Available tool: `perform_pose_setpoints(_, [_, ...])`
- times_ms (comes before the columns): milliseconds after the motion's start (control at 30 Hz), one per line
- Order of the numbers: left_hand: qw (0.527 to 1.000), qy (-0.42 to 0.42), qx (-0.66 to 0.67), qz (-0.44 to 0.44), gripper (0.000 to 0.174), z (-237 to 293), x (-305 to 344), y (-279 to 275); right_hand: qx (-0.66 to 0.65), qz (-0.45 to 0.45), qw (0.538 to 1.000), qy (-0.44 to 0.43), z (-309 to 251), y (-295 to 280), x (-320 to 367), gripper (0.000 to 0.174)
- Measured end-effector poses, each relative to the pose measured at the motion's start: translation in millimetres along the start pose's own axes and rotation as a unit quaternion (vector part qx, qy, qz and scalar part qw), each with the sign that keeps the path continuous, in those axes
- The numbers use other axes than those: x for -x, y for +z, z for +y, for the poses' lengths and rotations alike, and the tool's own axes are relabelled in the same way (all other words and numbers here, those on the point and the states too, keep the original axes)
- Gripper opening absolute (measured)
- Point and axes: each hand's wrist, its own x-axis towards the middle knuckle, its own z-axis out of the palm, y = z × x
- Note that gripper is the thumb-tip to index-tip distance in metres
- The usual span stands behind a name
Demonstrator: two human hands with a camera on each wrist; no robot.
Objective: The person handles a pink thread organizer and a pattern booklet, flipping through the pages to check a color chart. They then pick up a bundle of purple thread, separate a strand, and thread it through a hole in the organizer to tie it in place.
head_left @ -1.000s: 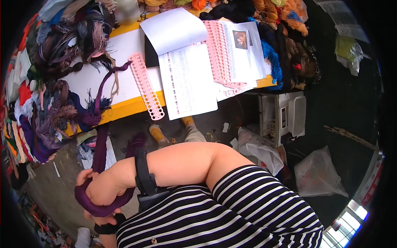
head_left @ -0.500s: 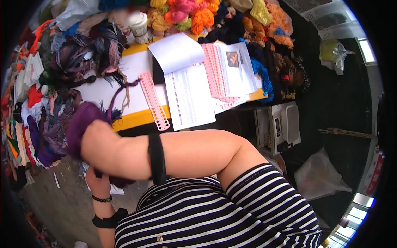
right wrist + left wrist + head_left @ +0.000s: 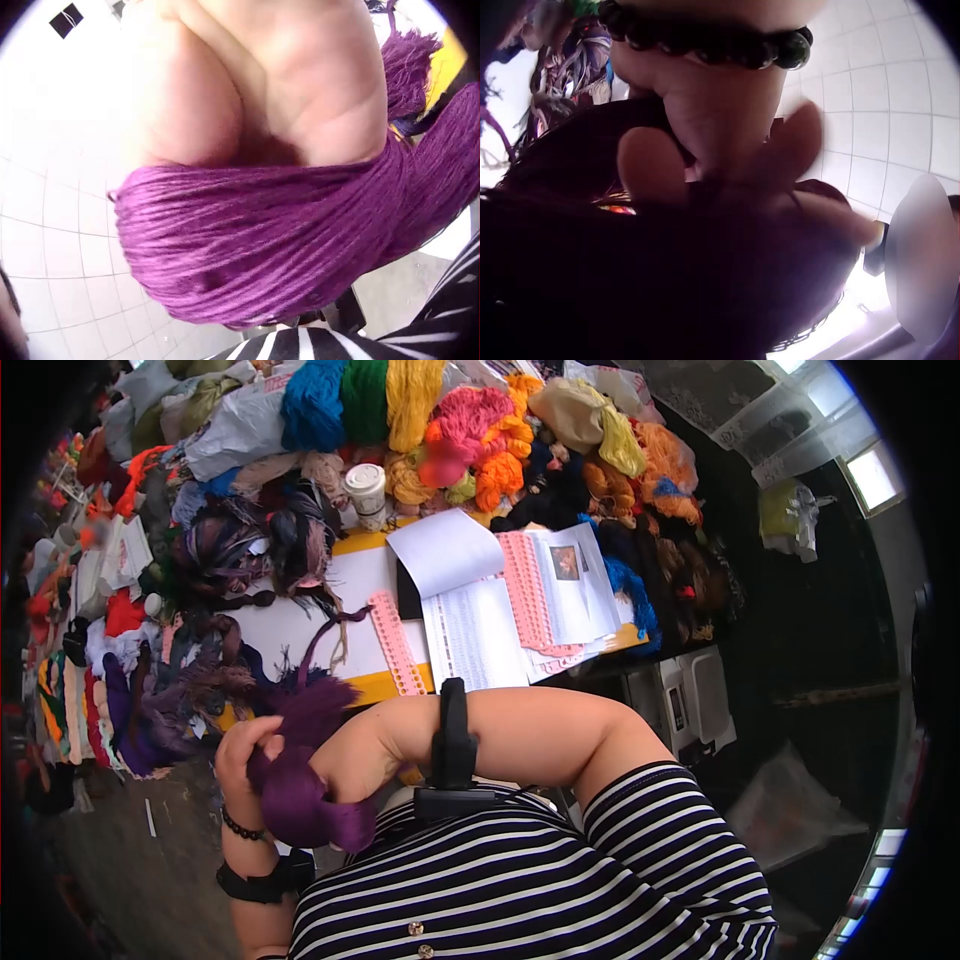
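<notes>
A thick skein of purple yarn (image 3: 305,800) hangs between the two hands, with its frayed end (image 3: 310,710) spread toward the table edge. My left hand (image 3: 243,755), with a dark beaded bracelet, grips the skein from the left; in the left wrist view its fingers curl against the shaded strands. My right hand (image 3: 277,82) is in the yarn, which wraps in a broad band across it and hides its fingers. A thin purple strand (image 3: 325,630) runs on the table to a pink strip with rows of holes (image 3: 396,645).
Printed sheets (image 3: 470,630) and more pink hole cards (image 3: 525,590) lie on the yellow-edged table (image 3: 378,686). Colourful skeins (image 3: 475,420) crowd its back and left side around a white lidded cup (image 3: 367,495). A scale (image 3: 695,700) and a plastic bag (image 3: 790,810) stand at the right.
The purple skein has swung up and come back down in front of the body, with its frayed end now upward. The right hand has moved right, and the head view has tilted up.
</notes>
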Motion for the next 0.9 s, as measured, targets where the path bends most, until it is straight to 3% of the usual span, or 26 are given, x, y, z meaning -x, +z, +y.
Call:
perform_pose_setpoints(33, [0.989,-0.067,0.119,-0.053,0.029,3,-6,-3,0.021,0.005,0.998,-0.059,-8,5,2,0.041])
perform_pose_setpoints(67, [0.979,-0.101,0.177,-0.023,0.033,13,-7,7,0.126,0.021,0.991,0.031,-27,5,9,0.04])
perform_pose_setpoints(100, [0.942,-0.203,0.213,-0.162,0.037,20,-16,-10,-0.014,0.051,0.999,0.014,-20,13,9,0.036])
perform_pose_setpoints(133, [0.874,-0.194,0.419,-0.152,0.046,7,-7,-1,-0.153,0.078,0.985,0.004,-11,19,8,0.032])
perform_pose_setpoints(200, [0.825,-0.202,0.499,-0.171,0.052,1,1,-2,-0.232,0.026,0.972,0.011,-21,15,18,0.032])
perform_pose_setpoints(267, [0.84,-0.171,0.495,-0.146,0.056,10,3,-4,-0.226,0.105,0.968,0.005,-17,19,24,0.028])
perform_pose_setpoints(333, [0.886,-0.127,0.429,-0.123,0.057,11,9,-1,-0.194,0.185,0.963,-0.005,-23,22,31,0.024])
perform_pose_setpoints(400, [0.855,-0.212,0.448,-0.154,0.059,18,9,-9,-0.117,0.299,0.947,-0.006,-35,18,40,0.019])
perform_pose_setpoints(433, [0.871,-0.204,0.427,-0.128,0.062,17,13,-6,-0.092,0.354,0.93,-0.022,-42,13,46,0.017])
perform_pose_setpoints(467, [0.885,-0.206,0.407,-0.093,0.062,13,19,-6,0.042,0.419,0.906,0.048,-39,3,59,0.014])
perform_pose_setpoints(500, [0.888,-0.227,0.384,-0.113,0.063,3,22,-5,0.136,0.43,0.891,0.044,-41,-3,67,0.014])
perform_pose_setpoints(533, [0.889,-0.248,0.361,-0.134,0.065,-13,26,-4,0.111,0.455,0.883,0.046,-45,-8,73,0.014])
perform_pose_setpoints(567, [0.915,-0.235,0.318,-0.084,0.066,-34,37,0,-0.01,0.526,0.85,0.017,-60,-10,78,0.01])
perform_pose_setpoints(600, [0.935,-0.273,0.199,-0.11,0.069,-63,56,-4,-0.037,0.512,0.858,0.002,-69,-19,92,0.01])
perform_pose_setpoints(667, [0.92,-0.282,0.259,-0.088,0.067,-88,87,24,-0.059,0.475,0.877,0.037,-57,-19,94,0.015])
perform_pose_setpoints(700, [0.944,-0.241,0.185,-0.131,0.063,-84,88,17,-0.027,0.432,0.9,0.058,-59,-27,99,0.016])
perform_pose_setpoints(733, [0.912,-0.271,0.253,-0.174,0.07,-90,96,21,0.003,0.388,0.918,0.078,-59,-33,101,0.018])
perform_pose_setpoints(800, [0.898,-0.289,0.262,-0.203,0.083,-76,87,7,-0.074,0.376,0.922,0.051,-51,-41,83,0.027])
perform_pose_setpoints(867, [0.901,-0.218,0.346,-0.147,0.097,-71,66,8,-0.152,0.372,0.915,0.022,-36,-43,63,0.036])
perform_pose_setpoints(900, [0.861,-0.201,0.456,-0.099,0.089,-68,53,17,-0.163,0.347,0.923,0.026,-21,-49,54,0.039])
